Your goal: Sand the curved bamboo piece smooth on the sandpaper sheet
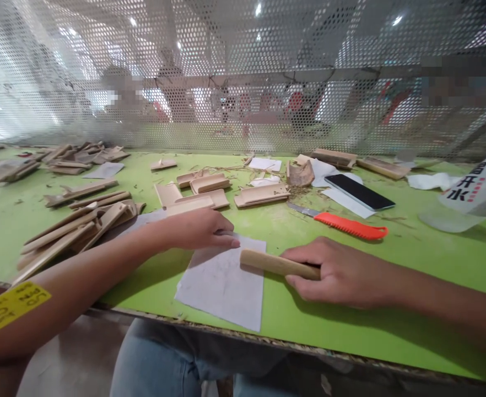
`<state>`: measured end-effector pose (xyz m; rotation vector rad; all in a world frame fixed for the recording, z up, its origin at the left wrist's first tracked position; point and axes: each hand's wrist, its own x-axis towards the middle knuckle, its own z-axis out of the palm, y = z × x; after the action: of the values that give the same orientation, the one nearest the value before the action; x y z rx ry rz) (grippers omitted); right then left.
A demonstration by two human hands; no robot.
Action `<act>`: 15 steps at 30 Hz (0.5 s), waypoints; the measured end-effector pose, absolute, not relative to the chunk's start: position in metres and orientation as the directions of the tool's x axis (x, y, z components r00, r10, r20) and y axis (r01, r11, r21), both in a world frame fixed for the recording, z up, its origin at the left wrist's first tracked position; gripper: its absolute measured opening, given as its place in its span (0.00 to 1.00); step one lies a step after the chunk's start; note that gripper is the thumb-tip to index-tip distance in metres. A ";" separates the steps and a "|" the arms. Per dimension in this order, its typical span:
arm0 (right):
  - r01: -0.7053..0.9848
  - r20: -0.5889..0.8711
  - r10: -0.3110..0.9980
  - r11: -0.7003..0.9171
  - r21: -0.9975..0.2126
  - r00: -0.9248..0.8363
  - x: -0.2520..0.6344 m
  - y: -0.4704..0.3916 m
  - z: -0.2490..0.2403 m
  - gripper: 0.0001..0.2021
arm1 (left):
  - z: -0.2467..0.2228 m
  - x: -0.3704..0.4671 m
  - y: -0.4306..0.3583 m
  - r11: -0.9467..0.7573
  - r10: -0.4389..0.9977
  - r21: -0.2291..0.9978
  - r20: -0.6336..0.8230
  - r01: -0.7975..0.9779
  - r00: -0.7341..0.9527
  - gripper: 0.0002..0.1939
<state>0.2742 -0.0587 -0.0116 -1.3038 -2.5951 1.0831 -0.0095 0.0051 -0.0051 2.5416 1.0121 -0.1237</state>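
My right hand (329, 270) is closed around a bamboo piece (263, 263). The piece is rounded and pale, and its left end sticks out over the right edge of a white paper sheet (230, 286). Above that sheet's upper edge is my left hand (204, 229), with a small gap between thumb and forefinger and nothing visible held; its other fingers are partly hidden. Beyond the right hand lies a knife (348, 225) with an orange handle, its blade pointing left. Several split bamboo pieces (262, 196) sit behind the left hand.
More bamboo strips (77, 231) are piled by my left forearm. At the right are a black phone (359, 191) on paper and a clear plastic bottle (462, 198). A perforated metal screen (243, 110) rises behind the green table (144, 281); people show dimly through it.
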 end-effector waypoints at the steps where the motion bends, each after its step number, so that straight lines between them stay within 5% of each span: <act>1: 0.701 -0.253 0.737 0.392 -0.596 -0.627 0.274 -0.058 -0.012 0.10 | -0.005 -0.009 0.005 -0.653 0.646 0.330 -0.227 0.682 0.729 0.23; 5: 0.753 -0.209 0.808 0.374 -0.541 -0.551 0.273 -0.058 -0.013 0.11 | -0.004 -0.009 0.004 -0.650 0.650 0.329 -0.227 0.685 0.726 0.24; 9: 0.659 -0.236 0.682 0.465 -0.591 -0.693 0.268 -0.064 -0.009 0.10 | -0.004 -0.009 0.004 -0.657 0.638 0.331 -0.235 0.677 0.733 0.23; 15: 0.692 -0.267 0.760 0.311 -0.651 -0.593 0.266 -0.067 -0.002 0.04 | -0.005 -0.008 0.006 -0.651 0.646 0.331 -0.232 0.683 0.727 0.24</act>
<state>0.2658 -0.0672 -0.0020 -1.3720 -2.4697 1.1536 -0.0085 0.0057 -0.0047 2.5349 1.0233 -0.1299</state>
